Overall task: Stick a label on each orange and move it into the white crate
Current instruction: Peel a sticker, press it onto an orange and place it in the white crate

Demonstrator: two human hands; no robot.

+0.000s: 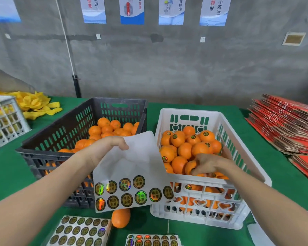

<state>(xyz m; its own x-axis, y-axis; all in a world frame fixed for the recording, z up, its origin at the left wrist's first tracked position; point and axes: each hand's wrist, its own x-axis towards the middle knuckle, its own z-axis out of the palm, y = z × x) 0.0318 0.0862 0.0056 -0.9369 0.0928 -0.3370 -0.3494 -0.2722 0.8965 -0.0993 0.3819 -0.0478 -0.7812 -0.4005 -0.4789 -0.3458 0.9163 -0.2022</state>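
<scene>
Currently the right hand is lowering an orange into the white crate, lower right of centre, fingers curled round it. Its label isn't visible. The left hand is pinching the label sheet by its top edge, mid-frame. Best to be nesting the orange in a gap before releasing, so it isn't rolling.

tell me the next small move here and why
Probably open the right hand and let go. It grips an orange that sits low among the labelled fruit inside the white crate, so the placing looks done. The left hand holds the sheet, which has labels ready for the next one.
</scene>
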